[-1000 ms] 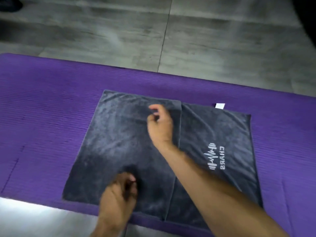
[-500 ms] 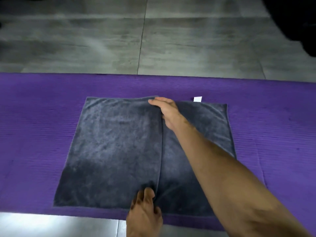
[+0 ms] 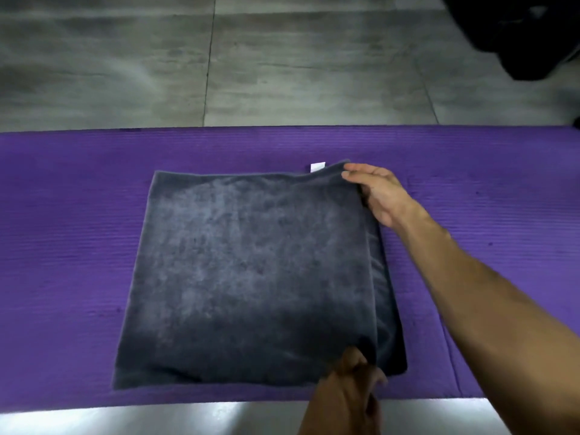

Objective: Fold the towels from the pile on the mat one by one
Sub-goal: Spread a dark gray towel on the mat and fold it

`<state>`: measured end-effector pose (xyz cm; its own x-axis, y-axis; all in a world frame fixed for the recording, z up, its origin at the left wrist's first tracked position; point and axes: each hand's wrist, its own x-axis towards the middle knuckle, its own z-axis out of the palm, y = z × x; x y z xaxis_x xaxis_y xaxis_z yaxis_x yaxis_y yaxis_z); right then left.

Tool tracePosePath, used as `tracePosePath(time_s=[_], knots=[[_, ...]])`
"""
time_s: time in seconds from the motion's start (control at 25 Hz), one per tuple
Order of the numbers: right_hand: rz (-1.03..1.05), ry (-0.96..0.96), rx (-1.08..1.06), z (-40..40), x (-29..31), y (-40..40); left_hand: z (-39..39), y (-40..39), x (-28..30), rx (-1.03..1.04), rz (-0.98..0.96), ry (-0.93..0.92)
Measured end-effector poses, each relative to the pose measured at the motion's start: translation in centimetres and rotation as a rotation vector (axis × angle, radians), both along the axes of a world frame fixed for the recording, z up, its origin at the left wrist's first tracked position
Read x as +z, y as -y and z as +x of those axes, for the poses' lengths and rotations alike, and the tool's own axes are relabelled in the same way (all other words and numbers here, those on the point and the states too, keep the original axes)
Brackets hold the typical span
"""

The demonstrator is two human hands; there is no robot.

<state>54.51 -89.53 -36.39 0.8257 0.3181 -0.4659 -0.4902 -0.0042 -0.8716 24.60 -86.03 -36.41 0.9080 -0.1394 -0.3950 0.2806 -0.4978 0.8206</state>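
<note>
A dark grey towel [image 3: 251, 271] lies folded flat on the purple mat [image 3: 62, 246], with a small white tag [image 3: 317, 167] sticking out at its far right corner. My right hand [image 3: 376, 196] holds the towel's far right corner, with the thumb on top and the fingers under the edge. My left hand [image 3: 348, 390] pinches the near right corner at the mat's front edge. The folded layers show along the right side.
Grey tiled floor [image 3: 282, 73] stretches beyond the mat. A black object [image 3: 527, 32] sits at the top right on the floor. A bright strip of floor [image 3: 157, 416] runs along the mat's near edge.
Both hands have carried the left flap's edge rightwards over the towel. The printed logo side is now covered, and the hands are at the right corners.
</note>
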Motion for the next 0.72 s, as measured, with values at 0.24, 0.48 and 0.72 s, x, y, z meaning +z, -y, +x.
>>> tracePosePath(time_s=[0.24, 0.48, 0.72], knots=[[-0.073, -0.065, 0.029, 1.1, -1.8, 2.9, 0.6, 3.3, -1.5, 0.019, 0.132, 0.034], [-0.088, -0.036, -0.038, 1.7, -4.1, 3.8, 1.8, 4.3, -3.0, 0.048, 0.091, 0.104], [-0.865, 0.877, 0.060, -3.2, -5.9, 0.9, 3.9, -2.6, -2.3, 0.000, -0.121, 0.151]])
